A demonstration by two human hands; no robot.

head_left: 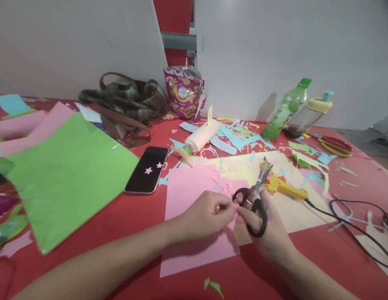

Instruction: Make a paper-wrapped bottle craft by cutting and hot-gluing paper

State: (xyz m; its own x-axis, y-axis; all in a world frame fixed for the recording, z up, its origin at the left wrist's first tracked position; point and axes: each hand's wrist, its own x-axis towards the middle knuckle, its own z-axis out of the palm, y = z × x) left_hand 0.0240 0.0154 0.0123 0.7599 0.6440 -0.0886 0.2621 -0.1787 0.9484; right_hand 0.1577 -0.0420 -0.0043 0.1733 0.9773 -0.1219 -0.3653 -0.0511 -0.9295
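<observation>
Green scraps (214, 286) lie at 6 o'clock. My right hand (270, 227) grips scissors (258, 189) at 4 o'clock, blades up (likely light, stiff; best held by the black loops (259, 204)). My left hand (211, 213) is pinched, on what I can't tell. Writing on the 12 o'clock snack bag (183, 95) is illegible to me.

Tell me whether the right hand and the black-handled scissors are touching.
Touching: the head view shows the right hand with its thumb in one loop of the black-handled scissors.
</observation>
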